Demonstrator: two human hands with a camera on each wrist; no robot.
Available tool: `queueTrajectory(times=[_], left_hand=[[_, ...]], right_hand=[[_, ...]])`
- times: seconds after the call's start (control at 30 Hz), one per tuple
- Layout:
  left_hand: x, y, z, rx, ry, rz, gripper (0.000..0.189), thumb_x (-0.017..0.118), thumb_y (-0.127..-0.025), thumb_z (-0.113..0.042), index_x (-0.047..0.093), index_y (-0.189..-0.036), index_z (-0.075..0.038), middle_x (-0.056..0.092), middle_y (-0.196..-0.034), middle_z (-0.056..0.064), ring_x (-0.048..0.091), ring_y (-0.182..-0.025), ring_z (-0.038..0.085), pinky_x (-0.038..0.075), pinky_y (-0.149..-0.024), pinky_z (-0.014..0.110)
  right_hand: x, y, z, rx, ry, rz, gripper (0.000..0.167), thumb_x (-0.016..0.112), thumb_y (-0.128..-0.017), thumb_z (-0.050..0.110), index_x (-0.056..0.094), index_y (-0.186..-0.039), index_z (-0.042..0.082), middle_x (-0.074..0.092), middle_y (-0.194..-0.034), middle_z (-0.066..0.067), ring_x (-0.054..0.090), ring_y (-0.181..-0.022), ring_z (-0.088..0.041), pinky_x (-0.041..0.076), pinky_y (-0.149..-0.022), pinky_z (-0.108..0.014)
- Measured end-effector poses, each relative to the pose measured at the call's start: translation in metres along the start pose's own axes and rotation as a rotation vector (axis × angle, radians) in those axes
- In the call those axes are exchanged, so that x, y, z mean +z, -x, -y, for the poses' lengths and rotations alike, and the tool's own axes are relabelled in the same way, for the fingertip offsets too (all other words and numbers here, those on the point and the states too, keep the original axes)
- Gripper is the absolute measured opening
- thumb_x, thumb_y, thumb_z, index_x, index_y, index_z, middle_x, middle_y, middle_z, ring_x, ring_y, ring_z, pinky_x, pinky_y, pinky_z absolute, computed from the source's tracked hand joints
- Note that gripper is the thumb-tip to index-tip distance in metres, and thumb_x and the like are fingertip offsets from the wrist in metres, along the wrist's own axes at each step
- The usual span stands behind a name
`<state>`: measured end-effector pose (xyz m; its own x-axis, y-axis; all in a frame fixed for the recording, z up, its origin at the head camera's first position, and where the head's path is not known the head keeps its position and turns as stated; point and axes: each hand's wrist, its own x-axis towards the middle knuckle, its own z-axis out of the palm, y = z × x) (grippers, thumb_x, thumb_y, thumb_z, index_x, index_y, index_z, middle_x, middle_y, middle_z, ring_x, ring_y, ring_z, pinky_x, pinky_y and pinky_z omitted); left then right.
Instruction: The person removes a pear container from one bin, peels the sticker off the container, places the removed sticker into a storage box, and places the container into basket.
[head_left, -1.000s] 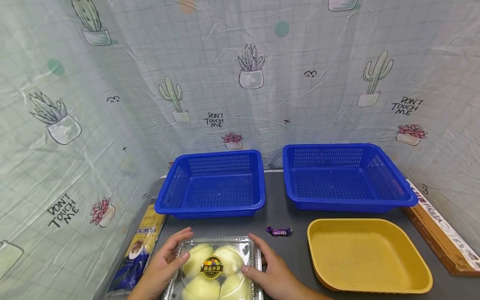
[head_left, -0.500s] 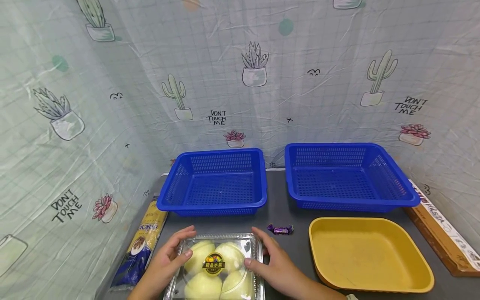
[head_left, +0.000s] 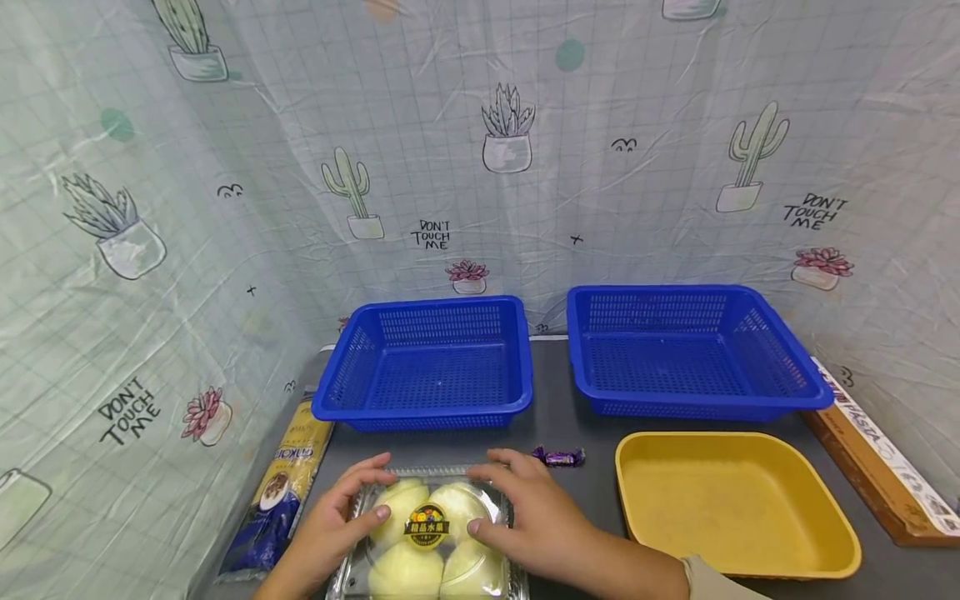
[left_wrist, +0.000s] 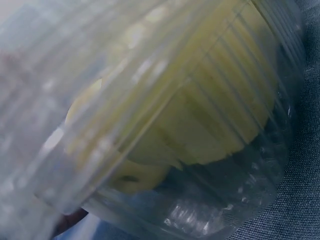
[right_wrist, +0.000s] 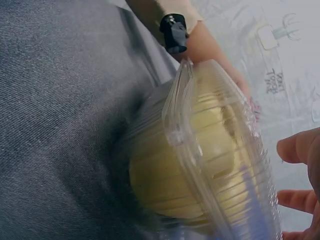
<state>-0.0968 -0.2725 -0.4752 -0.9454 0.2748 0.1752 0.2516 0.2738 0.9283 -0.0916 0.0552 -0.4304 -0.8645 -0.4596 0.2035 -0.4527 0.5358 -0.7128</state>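
A clear plastic fruit box (head_left: pixel 425 560) with several pale yellow-green round fruits and a black-and-gold label lies at the front, cut off by the head view's lower edge. My left hand (head_left: pixel 335 523) holds its left side, thumb on the lid and fingers at the far left corner. Over the right part of the lid is my right hand (head_left: pixel 536 521), fingers spread. In the right wrist view its fingertips (right_wrist: pixel 295 200) are just off the lid. The ribbed box wall (left_wrist: pixel 200 130) fills the left wrist view; most of the left hand is hidden there.
Two blue plastic baskets (head_left: pixel 423 417) stand at the back. A yellow tray (head_left: pixel 738 567) is at the right, and a purple-wrapped candy (head_left: pixel 558 457) lies near the middle. A yellow-and-blue packet (head_left: pixel 277 492) and a long pasta box (head_left: pixel 881 475) line the sides.
My right hand has shifted left from the box's right edge to over its lid, and more of its forearm and sleeve shows. The left hand and the box stay nearly in place.
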Motion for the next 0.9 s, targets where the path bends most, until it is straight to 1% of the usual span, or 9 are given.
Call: queueTrajectory(times=[0.07,0.2,0.23,0.33,0.4,0.57,0.67,0.8,0.9], left_hand=[[0.001,-0.001,0.0,0.02,0.006,-0.006,0.029,0.069,-0.1,0.0,0.068,-0.128,-0.007,0.046,-0.159,0.024,0.041,-0.144,0.002,0.026,-0.111,0.01],[0.002,-0.001,-0.004,0.019,0.009,-0.013,0.028,0.07,-0.1,0.0,0.069,-0.127,-0.007,0.047,-0.158,0.024,0.042,-0.143,0.002,0.027,-0.11,0.01],[0.002,-0.001,-0.005,0.014,0.008,-0.014,0.028,0.071,-0.1,-0.001,0.069,-0.127,-0.008,0.047,-0.158,0.023,0.042,-0.143,0.002,0.027,-0.11,0.01],[0.002,0.0,-0.005,-0.015,0.007,-0.016,0.027,0.071,-0.101,-0.003,0.069,-0.127,-0.009,0.044,-0.159,0.029,0.041,-0.143,0.0,0.027,-0.11,0.009],[0.002,0.0,-0.005,-0.028,0.011,-0.021,0.027,0.072,-0.1,-0.003,0.069,-0.126,-0.009,0.044,-0.16,0.029,0.041,-0.143,0.0,0.026,-0.11,0.009],[0.002,-0.001,-0.005,-0.014,0.008,-0.024,0.029,0.073,-0.099,-0.002,0.069,-0.127,-0.008,0.044,-0.159,0.029,0.041,-0.143,0.0,0.025,-0.11,0.009],[0.003,-0.001,-0.007,-0.012,0.005,-0.027,0.029,0.073,-0.099,-0.002,0.07,-0.127,-0.008,0.046,-0.158,0.028,0.041,-0.142,-0.002,0.025,-0.109,0.008],[0.004,-0.001,-0.008,-0.014,0.003,-0.031,0.029,0.074,-0.098,-0.003,0.07,-0.126,-0.009,0.048,-0.157,0.025,0.041,-0.141,-0.002,0.024,-0.109,0.008],[0.003,0.0,-0.006,-0.017,0.0,-0.028,0.028,0.074,-0.099,-0.003,0.07,-0.126,-0.01,0.047,-0.158,0.026,0.041,-0.142,-0.002,0.025,-0.11,0.008]], right_hand=[[0.0,-0.002,0.005,-0.029,0.046,0.01,0.049,0.08,-0.093,0.043,0.07,-0.137,0.023,0.056,-0.151,-0.012,0.051,-0.138,-0.037,0.05,-0.099,-0.065],[0.001,-0.006,0.011,-0.076,0.134,0.026,0.046,0.079,-0.092,0.046,0.072,-0.132,0.024,0.058,-0.149,-0.01,0.053,-0.136,-0.036,0.049,-0.103,-0.064],[0.002,-0.006,0.012,-0.087,0.158,0.026,0.045,0.079,-0.092,0.047,0.073,-0.131,0.025,0.059,-0.148,-0.01,0.054,-0.135,-0.036,0.048,-0.105,-0.063],[0.004,-0.009,0.015,-0.116,0.211,0.03,0.043,0.078,-0.092,0.047,0.073,-0.128,0.024,0.06,-0.147,-0.01,0.055,-0.133,-0.035,0.045,-0.109,-0.062],[0.004,-0.011,0.016,-0.128,0.246,0.04,0.043,0.077,-0.092,0.047,0.073,-0.128,0.023,0.061,-0.146,-0.01,0.056,-0.133,-0.034,0.043,-0.111,-0.061],[0.002,-0.015,0.022,-0.142,0.335,0.071,0.044,0.078,-0.091,0.049,0.075,-0.126,0.023,0.062,-0.145,-0.011,0.055,-0.135,-0.031,0.042,-0.112,-0.058],[0.001,-0.017,0.025,-0.145,0.373,0.097,0.044,0.078,-0.091,0.05,0.075,-0.127,0.024,0.062,-0.144,-0.011,0.054,-0.137,-0.029,0.042,-0.113,-0.056],[0.001,-0.02,0.028,-0.13,0.415,0.138,0.046,0.075,-0.092,0.054,0.074,-0.129,0.027,0.061,-0.147,-0.011,0.053,-0.138,-0.03,0.041,-0.114,-0.055],[0.002,-0.021,0.031,-0.125,0.443,0.155,0.047,0.075,-0.092,0.056,0.073,-0.13,0.028,0.06,-0.148,-0.012,0.054,-0.136,-0.032,0.042,-0.114,-0.055]])
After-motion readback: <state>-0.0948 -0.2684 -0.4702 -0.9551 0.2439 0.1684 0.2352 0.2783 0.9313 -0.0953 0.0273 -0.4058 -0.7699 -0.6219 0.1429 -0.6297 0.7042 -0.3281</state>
